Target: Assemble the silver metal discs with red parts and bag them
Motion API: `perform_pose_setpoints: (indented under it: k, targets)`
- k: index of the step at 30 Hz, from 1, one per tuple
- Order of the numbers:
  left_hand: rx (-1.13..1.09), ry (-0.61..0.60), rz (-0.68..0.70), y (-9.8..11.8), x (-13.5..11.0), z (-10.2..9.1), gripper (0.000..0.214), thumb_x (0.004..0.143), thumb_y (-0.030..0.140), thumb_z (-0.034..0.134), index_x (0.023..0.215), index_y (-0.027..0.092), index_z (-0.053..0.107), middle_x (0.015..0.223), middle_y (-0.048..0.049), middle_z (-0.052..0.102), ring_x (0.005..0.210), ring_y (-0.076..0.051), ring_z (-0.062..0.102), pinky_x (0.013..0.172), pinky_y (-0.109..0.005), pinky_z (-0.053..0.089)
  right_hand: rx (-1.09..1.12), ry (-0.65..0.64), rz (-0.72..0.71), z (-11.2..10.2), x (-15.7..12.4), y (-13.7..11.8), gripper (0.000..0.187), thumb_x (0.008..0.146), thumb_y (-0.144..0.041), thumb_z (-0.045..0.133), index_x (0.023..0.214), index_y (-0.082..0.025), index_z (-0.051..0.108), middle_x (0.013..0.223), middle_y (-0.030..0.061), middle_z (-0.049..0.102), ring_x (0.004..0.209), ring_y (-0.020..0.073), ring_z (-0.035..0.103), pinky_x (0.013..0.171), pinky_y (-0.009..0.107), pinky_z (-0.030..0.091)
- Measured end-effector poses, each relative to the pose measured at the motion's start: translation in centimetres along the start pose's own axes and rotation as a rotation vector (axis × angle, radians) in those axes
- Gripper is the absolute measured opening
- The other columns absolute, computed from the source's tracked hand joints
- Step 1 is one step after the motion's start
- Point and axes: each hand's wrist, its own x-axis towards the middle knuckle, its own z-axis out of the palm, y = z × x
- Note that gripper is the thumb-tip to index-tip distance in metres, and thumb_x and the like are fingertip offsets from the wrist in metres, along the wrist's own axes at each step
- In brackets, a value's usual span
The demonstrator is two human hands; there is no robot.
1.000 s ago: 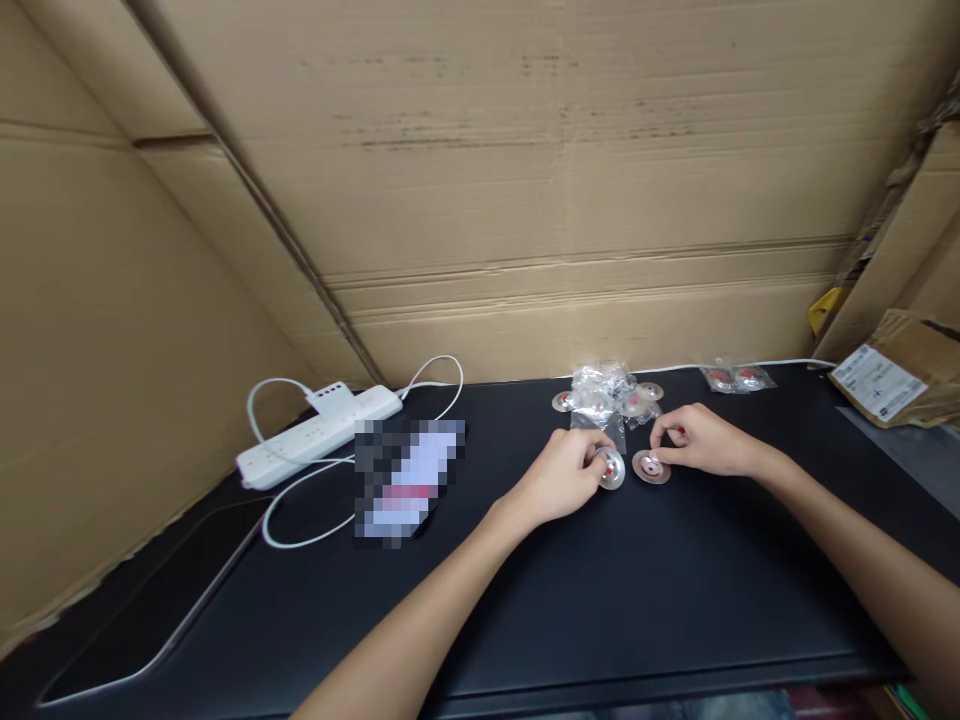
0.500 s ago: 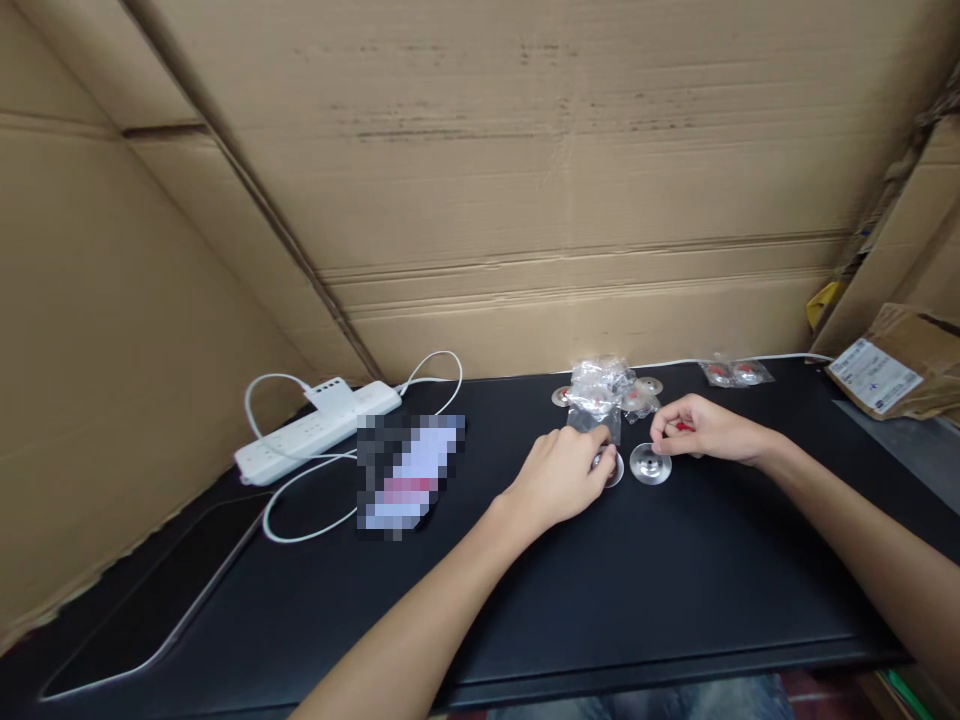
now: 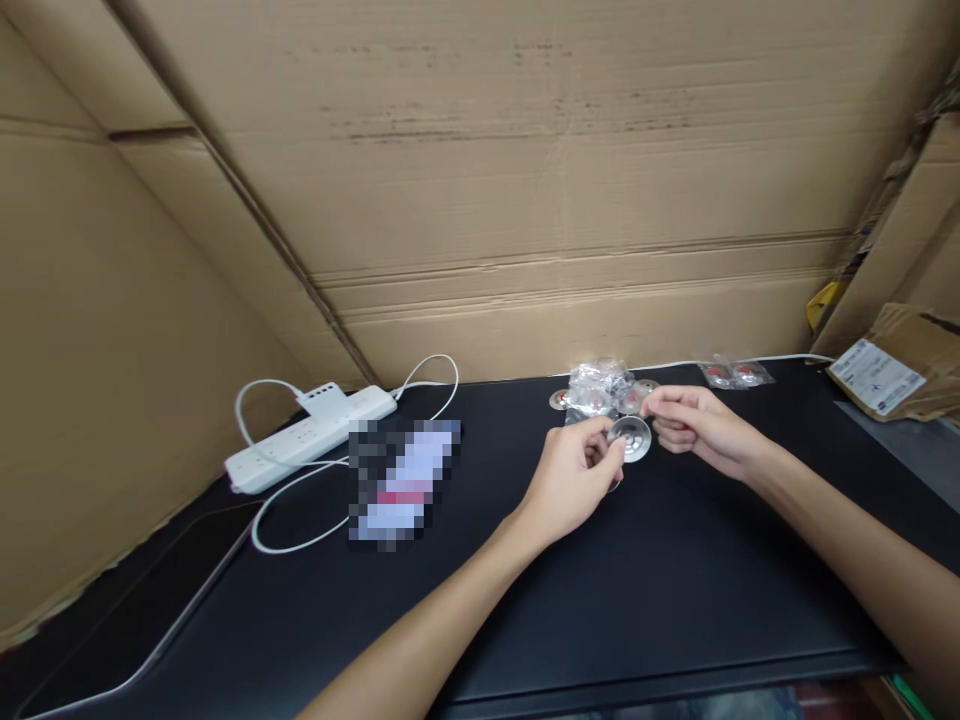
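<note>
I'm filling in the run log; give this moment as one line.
left hand: holds silver disc; right hand: beside disc, contents unclear; beyond hands: bagged discs; left side: white power strip

Soft, muted light; stretched edges

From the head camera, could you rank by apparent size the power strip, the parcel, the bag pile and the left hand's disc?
1-2. Power strip and parcel: unsure; the strip looks longer, the parcel broader, and the frame's edge cuts it off.
3. Bag pile
4. Disc, held in the left hand
</note>
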Motion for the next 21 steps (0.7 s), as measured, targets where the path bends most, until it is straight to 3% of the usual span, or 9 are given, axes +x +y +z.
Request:
perform_pose_setpoints:
  k: [2, 5, 9, 14, 18, 21]
  targets:
    - [-0.051, 0.034, -0.035, -0.3, 0.2, -0.1, 0.022, 0.09, 0.029, 0.053, 0.072, 0.017, 0.057, 0.059, -0.0008, 0.063, 0.052, -0.013, 0.058, 0.053, -0.023, 0.043, 0.07, 0.032, 0.02, -0.4, 0.3, 0.1, 0.011, 0.08, -0.025, 0.063, 0.086, -0.017, 0.067, 0.061, -0.0045, 0.038, 0.051, 0.0086, 0.029, 0.048, 0.026, 0.02]
    - [-0.075, 0.083, -0.061, -0.5, 0.4, -0.2, 0.02, 0.087, 0.026, 0.055, 0.069, 0.017, 0.057, 0.057, -0.0007, 0.062, 0.052, -0.013, 0.058, 0.055, -0.023, 0.044, 0.134, 0.039, 0.056, -1.2, 0.6, 0.3, 0.023, 0.07, -0.014, 0.058, 0.091, -0.015, 0.069, 0.075, 0.0025, 0.051, 0.061, 0.0119, 0.041, 0.051, 0.027, 0.03]
    - [-0.086, 0.107, -0.075, -0.6, 0.5, -0.3, 0.021, 0.086, 0.026, 0.056, 0.067, 0.017, 0.056, 0.056, 0.0005, 0.061, 0.051, -0.012, 0.057, 0.054, -0.023, 0.043, 0.159, 0.104, 0.039, -1.4, 0.9, 0.6, 0.023, 0.068, -0.007, 0.061, 0.089, -0.013, 0.07, 0.074, 0.0029, 0.054, 0.063, 0.0115, 0.043, 0.052, 0.026, 0.034]
    - [-0.034, 0.119, -0.059, -0.9, 0.6, -0.3, 0.022, 0.086, 0.027, 0.055, 0.067, 0.017, 0.057, 0.055, 0.001, 0.06, 0.051, -0.012, 0.055, 0.056, -0.024, 0.041, 0.135, 0.158, 0.006, -0.8, 0.8, 0.6, 0.017, 0.074, -0.014, 0.071, 0.091, -0.014, 0.069, 0.074, 0.0028, 0.059, 0.061, 0.0105, 0.047, 0.052, 0.026, 0.042]
    - [-0.045, 0.128, -0.061, -0.9, 0.6, -0.2, 0.02, 0.085, 0.025, 0.055, 0.067, 0.017, 0.057, 0.055, 0.0011, 0.059, 0.051, -0.012, 0.055, 0.056, -0.024, 0.041, 0.078, 0.128, 0.016, -0.7, 0.6, 0.5, 0.02, 0.08, -0.027, 0.074, 0.093, -0.016, 0.065, 0.087, 0.0063, 0.067, 0.059, 0.0105, 0.051, 0.06, 0.034, 0.055]
    - [-0.065, 0.129, -0.07, -0.8, 0.6, -0.2, 0.019, 0.084, 0.024, 0.055, 0.066, 0.017, 0.057, 0.054, 0.0018, 0.057, 0.05, -0.012, 0.054, 0.054, -0.023, 0.04, 0.029, 0.098, 0.019, -0.5, 0.4, 0.5, 0.023, 0.083, -0.037, 0.072, 0.091, -0.017, 0.062, 0.082, 0.0051, 0.068, 0.052, 0.0094, 0.049, 0.053, 0.034, 0.056]
